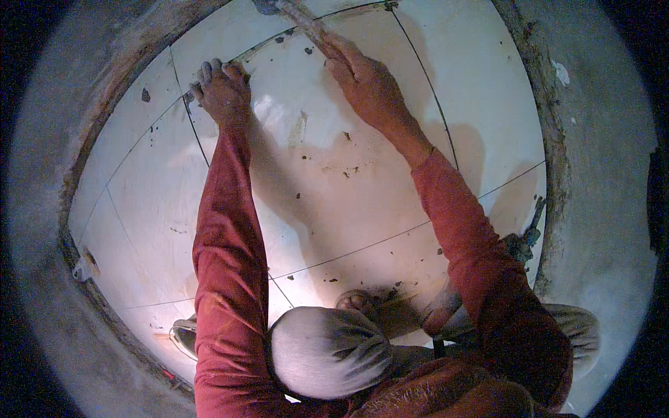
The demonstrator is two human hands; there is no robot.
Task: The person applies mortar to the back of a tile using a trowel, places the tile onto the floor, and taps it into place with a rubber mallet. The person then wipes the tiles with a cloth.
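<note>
Grip of the right hand (366,87), just past twelve o'clock, is closed firmly around the lower end of a long-handled tool (306,24). The tool slants up toward eleven o'clock, where its dark head is cut off by the upper edge, so its full shape cannot be told. The left hand (224,97), between ten and eleven o'clock, is set down on the tiles with its grey-smeared fingers bent at a dark joint; whether anything lies under them cannot be told.

Nearest, at six o'clock, is a bent knee (331,352) in grey cloth. Two dark red sleeves reach forward from below: the left sleeve (230,230) from seven o'clock, the right sleeve (481,279) from between four and five. Between seven and eight o'clock, partly behind the left sleeve, sits a rounded, pale-rimmed thing (183,338), too hidden to tell whether it is a container or footwear.

Beyond the knee spreads a floor of large pale tiles (139,223), divided by thin dark joints and dotted with dark crumbs. Near its left border, between eight and nine o'clock, is a small whitish lump (85,268). Between three and four, just beside the right sleeve, lies a dark, caked object (523,244) with a thin part pointing away. Shadows of the arms fall across the middle tiles. A rough brownish border (546,90) surrounds the tiling, and outside it is a grey surface (599,174).
</note>
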